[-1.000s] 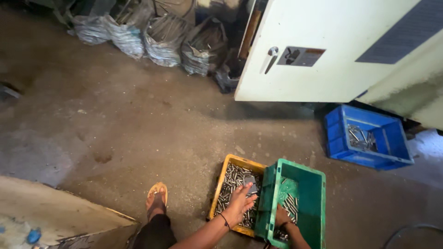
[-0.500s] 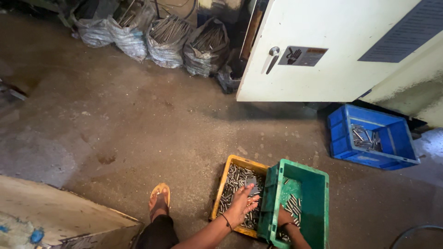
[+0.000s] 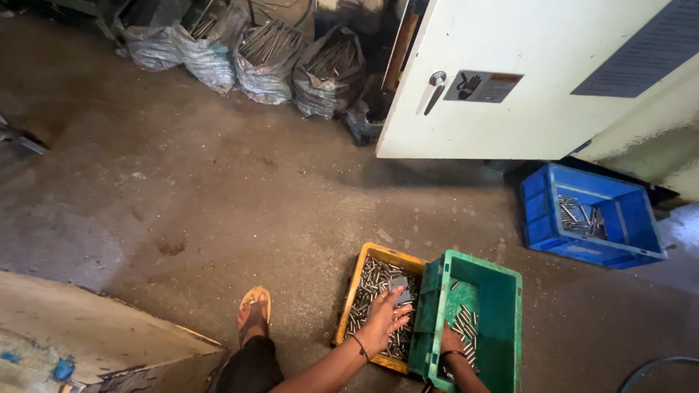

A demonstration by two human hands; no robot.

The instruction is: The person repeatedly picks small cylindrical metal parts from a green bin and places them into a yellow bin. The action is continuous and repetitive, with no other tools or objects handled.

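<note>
The left hand (image 3: pixel 384 320) lies spread over the metal pins (image 3: pixel 368 291) in the yellow crate (image 3: pixel 378 256), fingers loose; whether it grips any I cannot tell. The right hand (image 3: pixel 451 342) rests inside the tilted green crate (image 3: pixel 502 291), seemingly unclenched. That crate leans on the yellow one; it could slip and spill pins across the floor (image 3: pixel 218 204).

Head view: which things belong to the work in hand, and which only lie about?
In use: left hand, yellow crate, metal pins, right hand, green crate.
Lying about: blue crate, sacks of rods, cabinet door.
</note>
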